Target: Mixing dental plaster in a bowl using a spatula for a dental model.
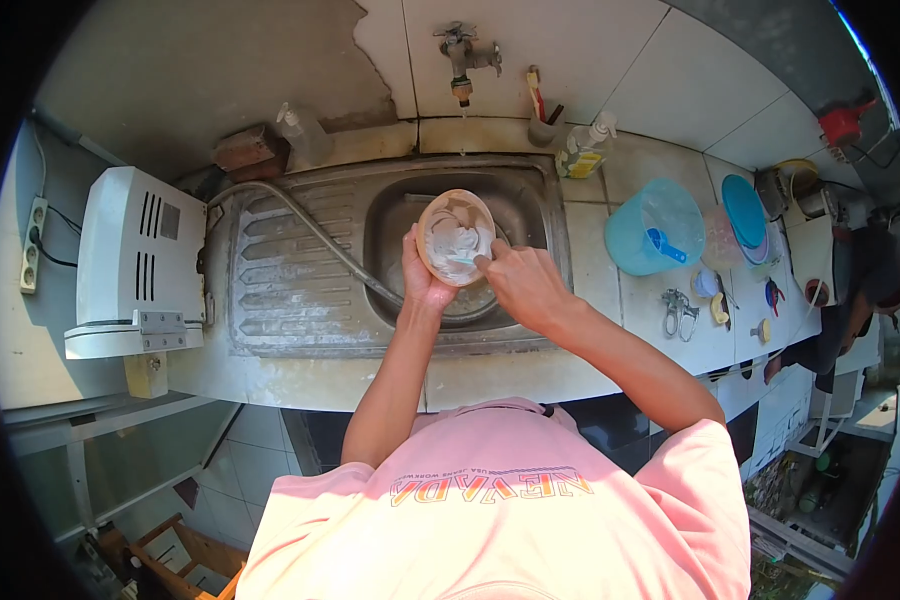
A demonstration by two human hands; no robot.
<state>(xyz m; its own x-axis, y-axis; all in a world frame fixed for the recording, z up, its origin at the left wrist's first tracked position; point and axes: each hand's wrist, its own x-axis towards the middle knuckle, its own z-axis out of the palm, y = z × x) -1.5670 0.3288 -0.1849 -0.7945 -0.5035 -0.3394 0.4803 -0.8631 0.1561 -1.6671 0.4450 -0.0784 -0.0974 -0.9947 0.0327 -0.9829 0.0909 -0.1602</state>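
Over the steel sink basin [390, 225], my left hand [423, 279] cradles a small orange-rimmed bowl [421, 251] from its left and lower side. The bowl is tilted, with its opening towards me. White paste [457, 246] coats its inside and lies in a lump in the middle. My right hand [529, 285] is at the bowl's right rim, gripping a thin pale-blue utensil [463, 260] whose end dips into the paste. Most of that utensil is hidden by my fingers and the paste, so its exact kind is unclear.
A tap [461, 71] juts from the wall behind the sink. One flexible hose [315, 236] crosses the drainboard into the basin. Left stands a white machine [139, 255]; right, a pump bottle [586, 150], a blue bucket [630, 232] and metal clamps [679, 313]. Another person [866, 277] is at far right.
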